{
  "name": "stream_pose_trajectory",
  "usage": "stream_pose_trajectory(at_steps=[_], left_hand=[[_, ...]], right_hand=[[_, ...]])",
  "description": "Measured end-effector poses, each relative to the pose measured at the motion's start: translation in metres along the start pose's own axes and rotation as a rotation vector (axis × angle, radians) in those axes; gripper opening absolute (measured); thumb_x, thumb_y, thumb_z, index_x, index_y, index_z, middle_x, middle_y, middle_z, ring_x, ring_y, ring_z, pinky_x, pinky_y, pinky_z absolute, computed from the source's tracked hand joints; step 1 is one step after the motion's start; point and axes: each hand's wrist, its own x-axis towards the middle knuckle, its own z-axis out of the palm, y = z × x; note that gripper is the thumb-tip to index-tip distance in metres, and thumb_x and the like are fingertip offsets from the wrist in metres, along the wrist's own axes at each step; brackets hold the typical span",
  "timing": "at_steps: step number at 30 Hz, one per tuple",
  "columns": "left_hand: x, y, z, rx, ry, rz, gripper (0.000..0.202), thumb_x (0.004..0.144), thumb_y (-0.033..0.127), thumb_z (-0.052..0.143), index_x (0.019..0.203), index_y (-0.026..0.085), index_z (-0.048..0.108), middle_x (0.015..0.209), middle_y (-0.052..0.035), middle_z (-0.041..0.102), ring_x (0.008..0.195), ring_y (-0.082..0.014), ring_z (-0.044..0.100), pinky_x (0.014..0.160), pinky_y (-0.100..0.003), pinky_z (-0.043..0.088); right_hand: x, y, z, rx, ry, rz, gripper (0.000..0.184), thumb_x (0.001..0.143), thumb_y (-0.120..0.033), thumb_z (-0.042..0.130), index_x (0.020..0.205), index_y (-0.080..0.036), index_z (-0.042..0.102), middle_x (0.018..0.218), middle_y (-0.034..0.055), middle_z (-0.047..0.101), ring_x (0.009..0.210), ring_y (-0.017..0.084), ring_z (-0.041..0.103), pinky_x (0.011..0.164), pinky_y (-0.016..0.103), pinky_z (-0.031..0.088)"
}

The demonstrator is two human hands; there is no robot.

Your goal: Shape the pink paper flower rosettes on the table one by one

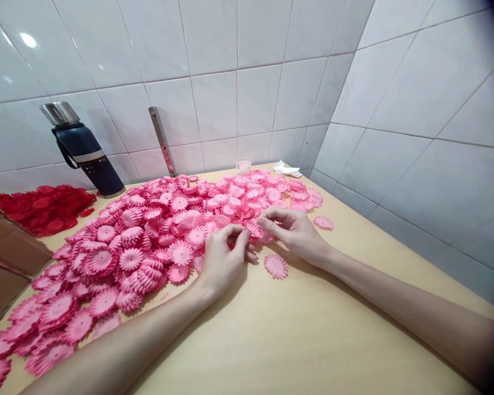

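A large heap of pink, scalloped flower-petal discs [130, 260] covers the left and middle of the table, several stacked in layers. At its right front edge, my left hand [226, 255] has thumb and forefinger pinched at the near side of a pink petal disc [254, 228]. Opposite it, my right hand [293, 230] pinches at the disc's other side, its fingers curled. The exact grip is partly hidden by the fingers. Just below my hands lies a single pink petal disc [276, 266], flat and apart from the heap.
Dark red petal discs [45, 208] lie at the far left beside a cardboard box [8, 252]. A dark blue thermos [91, 156] and a metal strip [161, 140] stand by the tiled wall. A small clear cup [243, 165] and crumpled white tissue [287, 169] are at the back.
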Motion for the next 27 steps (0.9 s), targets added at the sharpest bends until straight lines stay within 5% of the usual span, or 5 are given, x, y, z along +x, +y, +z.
stream_pose_trajectory(at_steps=[10,20,27], left_hand=[[-0.001,0.003,0.000,0.022,-0.029,0.011,0.021,0.085,0.030,0.056,0.081,0.010,0.062,0.064,-0.0046,0.065,0.053,-0.0147,0.067,0.053,-0.023,0.055],[-0.003,0.008,0.002,-0.023,0.022,0.009,0.019,0.081,0.030,0.058,0.076,0.013,0.059,0.063,-0.0009,0.061,0.051,-0.0130,0.064,0.050,-0.023,0.055],[-0.004,0.006,0.001,-0.042,0.078,-0.005,0.018,0.080,0.030,0.059,0.077,0.013,0.059,0.062,-0.0009,0.060,0.053,-0.0130,0.063,0.049,-0.023,0.055]], right_hand=[[-0.002,0.003,0.001,-0.103,-0.024,-0.079,0.020,0.081,-0.038,0.064,0.075,-0.019,0.062,0.079,0.0032,0.060,0.069,0.015,0.056,0.061,0.029,0.048],[0.006,0.015,0.002,-0.006,0.288,-0.018,0.027,0.077,-0.045,0.065,0.078,-0.020,0.057,0.074,0.0016,0.055,0.065,0.015,0.052,0.059,0.027,0.045],[0.003,0.010,0.007,0.009,0.309,-0.087,0.021,0.080,-0.039,0.064,0.077,-0.020,0.056,0.075,0.0024,0.058,0.072,0.016,0.056,0.066,0.028,0.048]])
